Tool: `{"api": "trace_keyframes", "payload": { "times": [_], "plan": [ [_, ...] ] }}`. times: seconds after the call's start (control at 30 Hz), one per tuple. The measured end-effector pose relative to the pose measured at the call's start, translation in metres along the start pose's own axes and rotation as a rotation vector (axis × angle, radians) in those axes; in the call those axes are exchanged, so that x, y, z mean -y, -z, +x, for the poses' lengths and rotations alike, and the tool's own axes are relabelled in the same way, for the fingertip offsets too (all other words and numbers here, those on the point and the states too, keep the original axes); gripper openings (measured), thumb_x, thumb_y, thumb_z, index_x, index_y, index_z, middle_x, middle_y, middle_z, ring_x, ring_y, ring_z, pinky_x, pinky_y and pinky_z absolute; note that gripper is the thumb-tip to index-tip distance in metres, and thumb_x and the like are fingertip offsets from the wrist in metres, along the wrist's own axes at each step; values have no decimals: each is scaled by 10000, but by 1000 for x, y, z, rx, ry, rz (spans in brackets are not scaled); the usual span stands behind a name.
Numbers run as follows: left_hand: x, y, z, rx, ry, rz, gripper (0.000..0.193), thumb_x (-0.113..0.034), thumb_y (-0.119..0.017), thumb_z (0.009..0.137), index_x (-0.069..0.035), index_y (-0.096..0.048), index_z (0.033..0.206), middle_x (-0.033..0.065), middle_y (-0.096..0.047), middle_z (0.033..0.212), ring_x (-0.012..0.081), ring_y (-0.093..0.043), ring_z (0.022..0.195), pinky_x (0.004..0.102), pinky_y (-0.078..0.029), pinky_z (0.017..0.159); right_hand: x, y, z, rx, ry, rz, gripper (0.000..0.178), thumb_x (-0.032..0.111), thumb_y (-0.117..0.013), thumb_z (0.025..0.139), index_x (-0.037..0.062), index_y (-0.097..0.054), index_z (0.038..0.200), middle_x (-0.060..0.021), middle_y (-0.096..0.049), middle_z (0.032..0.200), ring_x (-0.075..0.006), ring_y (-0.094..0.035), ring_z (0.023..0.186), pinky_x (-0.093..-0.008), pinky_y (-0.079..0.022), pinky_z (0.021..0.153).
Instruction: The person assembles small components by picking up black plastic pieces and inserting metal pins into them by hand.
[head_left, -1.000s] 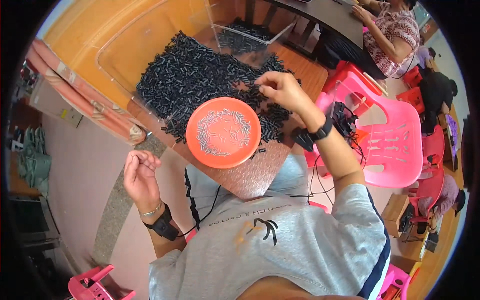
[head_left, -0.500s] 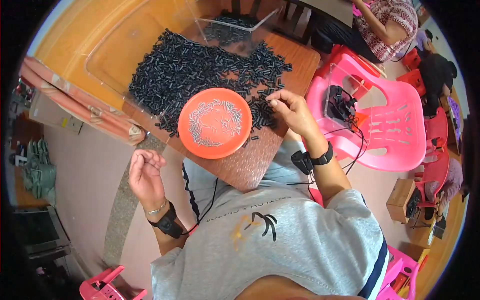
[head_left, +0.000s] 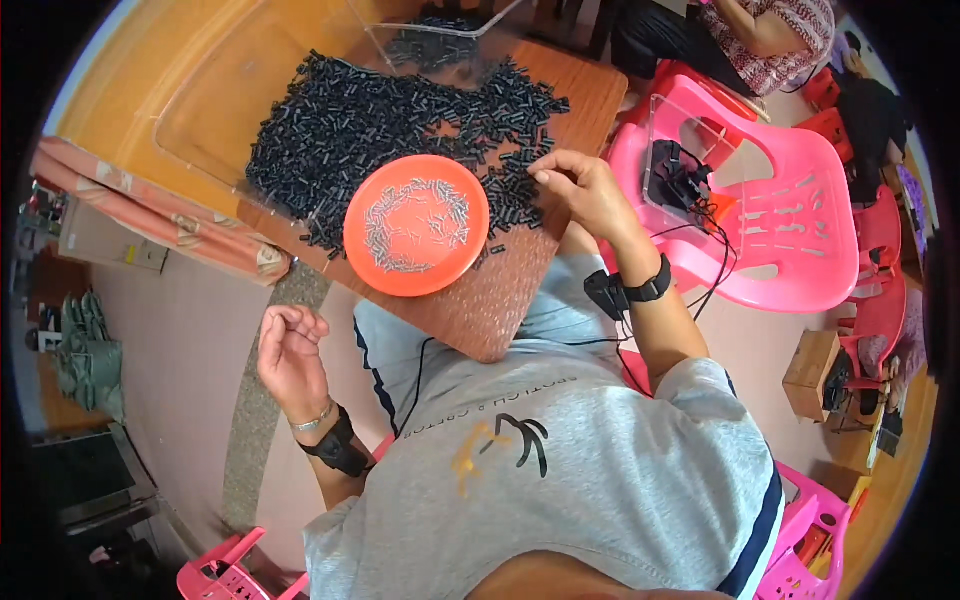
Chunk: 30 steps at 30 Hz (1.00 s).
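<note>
Small black tube-like pieces (head_left: 380,125) lie in a wide heap on the brown wooden table (head_left: 480,320). An orange-red round dish (head_left: 385,275) rests at the heap's near edge, with small silvery pin-like pieces (head_left: 450,205) scattered in a rough ring inside it. At the heap's right edge, my right hand (head_left: 592,198) has its thumb and forefinger pinched close to the black pieces; anything between the fingertips is too small to make out. My left hand (head_left: 293,355) is off the table's near left side, palm up, its fingers curled in; whatever they may hold is hidden.
A clear plastic bin (head_left: 200,125) lies behind the heap, with more black pieces inside. To the right stands a pink plastic chair (head_left: 790,220) bearing a black device with cables (head_left: 680,185). Another person (head_left: 775,40) sits at the far right.
The whole view has shifted slightly, so the table and dish appear higher and farther left. Both hands keep nearly the same poses; my right hand stays beside the black pieces.
</note>
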<state>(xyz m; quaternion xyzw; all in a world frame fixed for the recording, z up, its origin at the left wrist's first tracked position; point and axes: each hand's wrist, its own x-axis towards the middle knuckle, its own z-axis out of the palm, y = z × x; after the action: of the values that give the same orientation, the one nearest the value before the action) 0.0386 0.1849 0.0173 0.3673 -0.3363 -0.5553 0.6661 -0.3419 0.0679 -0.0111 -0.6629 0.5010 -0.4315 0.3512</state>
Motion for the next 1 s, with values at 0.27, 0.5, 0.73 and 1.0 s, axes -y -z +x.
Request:
{"api": "trace_keyframes", "payload": {
  "times": [0.27, 0.5, 0.73, 1.0],
  "plan": [
    [3, 4, -1, 33, 26, -10, 208, -207, -440, 938, -16, -481, 865, 106, -495, 795, 221, -508, 752, 324, -418, 698, -4, 5, -1, 15, -29, -7, 146, 135, -652, 811, 7, -666, 879, -84, -660, 724, -156, -629, 654, -310, -493, 628],
    [5, 6, -1, 24, 38, -15, 205, -207, -441, 940, -21, -474, 859, 99, -487, 799, 212, -495, 768, 325, -411, 712, -8, 8, 0, 38, -76, -229, 186, 197, -652, 801, 15, -647, 837, -131, -639, 661, -235, -639, 619, -355, -481, 596],
    [8, 7, 0, 10, 41, -18, 208, -211, -448, 941, -21, -476, 861, 97, -486, 800, 209, -495, 773, 328, -412, 717, -9, 8, 0, 67, -60, -289, 185, 211, -623, 806, 26, -632, 818, -160, -629, 674, -304, -631, 644, -397, -472, 603],
    [10, 11, 1, 9, 45, -40, 210, -212, -450, 940, -19, -486, 865, 100, -495, 806, 207, -501, 761, 331, -420, 713, -23, 5, 2, 89, -70, -271, 157, 190, -618, 796, 36, -634, 822, -148, -635, 685, -309, -633, 659, -402, -476, 610]
  ]
}}
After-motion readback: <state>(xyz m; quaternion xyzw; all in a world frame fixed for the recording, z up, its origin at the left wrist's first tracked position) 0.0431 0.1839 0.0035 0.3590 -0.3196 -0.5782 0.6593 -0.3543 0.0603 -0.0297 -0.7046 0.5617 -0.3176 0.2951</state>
